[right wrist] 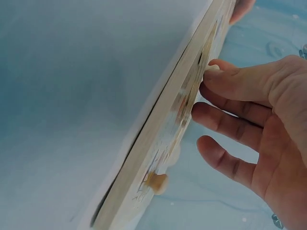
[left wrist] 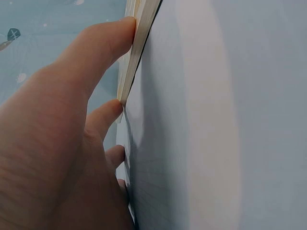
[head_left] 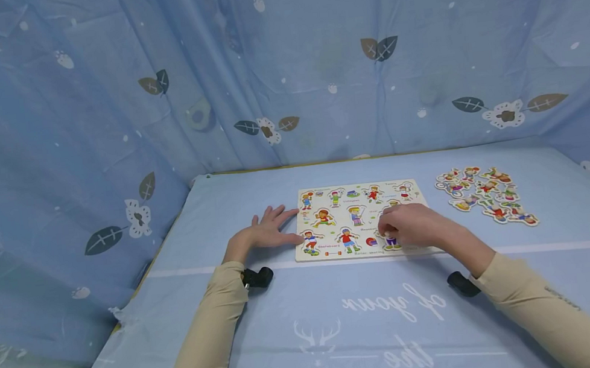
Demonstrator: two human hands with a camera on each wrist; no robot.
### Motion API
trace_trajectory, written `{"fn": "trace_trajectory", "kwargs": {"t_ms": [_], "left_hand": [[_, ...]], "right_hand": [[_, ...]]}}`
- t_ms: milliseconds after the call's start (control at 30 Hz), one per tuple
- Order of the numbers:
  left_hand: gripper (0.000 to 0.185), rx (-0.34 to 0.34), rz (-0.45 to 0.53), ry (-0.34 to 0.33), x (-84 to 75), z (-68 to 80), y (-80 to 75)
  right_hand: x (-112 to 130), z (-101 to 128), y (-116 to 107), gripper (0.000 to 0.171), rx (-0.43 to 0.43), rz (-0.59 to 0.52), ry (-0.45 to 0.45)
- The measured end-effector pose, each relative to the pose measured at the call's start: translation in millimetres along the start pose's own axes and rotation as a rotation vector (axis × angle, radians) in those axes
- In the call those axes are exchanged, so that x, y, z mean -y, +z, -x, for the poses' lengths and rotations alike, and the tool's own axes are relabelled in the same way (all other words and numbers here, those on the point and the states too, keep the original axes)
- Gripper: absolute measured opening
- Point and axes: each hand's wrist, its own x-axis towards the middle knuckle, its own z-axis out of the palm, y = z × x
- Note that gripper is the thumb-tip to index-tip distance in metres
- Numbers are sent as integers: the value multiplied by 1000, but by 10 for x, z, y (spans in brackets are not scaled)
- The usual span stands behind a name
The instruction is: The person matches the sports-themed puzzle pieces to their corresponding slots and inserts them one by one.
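Puzzle board point(head_left: 363, 219) lies flat on the blue-clothed table point(head_left: 344, 324), mid-table, a bit right of centre, long side facing the person. Board shows printed kid figures in rows with peg pieces seated in it. Left hand point(head_left: 267, 231) rests at the board's left edge, fingers straight and spread, tips touching the edge; grip open, holding nothing. Left wrist view confirms it: left hand point(left wrist: 62, 143) fingertips pressed against the thin side of the board point(left wrist: 136, 52), cloth point(left wrist: 216, 120) filling the rest of the frame. Right hand point(head_left: 411, 225) sits over the board's near right corner, fingers curled down onto a figure piece point(head_left: 390, 240) in the near row; looks like a pinch on it, the piece mostly hidden under the fingers. Right wrist view: right hand point(right wrist: 259, 120) fingers bent toward the board face point(right wrist: 177, 129), index tip on a small pale peg point(right wrist: 211, 70); another peg point(right wrist: 157, 182) stands free lower down the board. Pile of loose figure pieces point(head_left: 487, 195) lies on the table right of the board, apart from it, not touched by either hand. Both arms in beige sleeves point(head_left: 204, 346). Blue leaf-print curtain point(head_left: 281, 64) hangs behind and to the left of the table.
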Motion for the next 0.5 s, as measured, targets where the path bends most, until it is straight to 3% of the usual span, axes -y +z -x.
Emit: {"fn": "trace_trajectory", "kwargs": {"t_ms": [500], "left_hand": [[90, 4, 14, 8, -19, 30, -23]], "right_hand": [[13, -41, 45, 12, -16, -22, 8]]}}
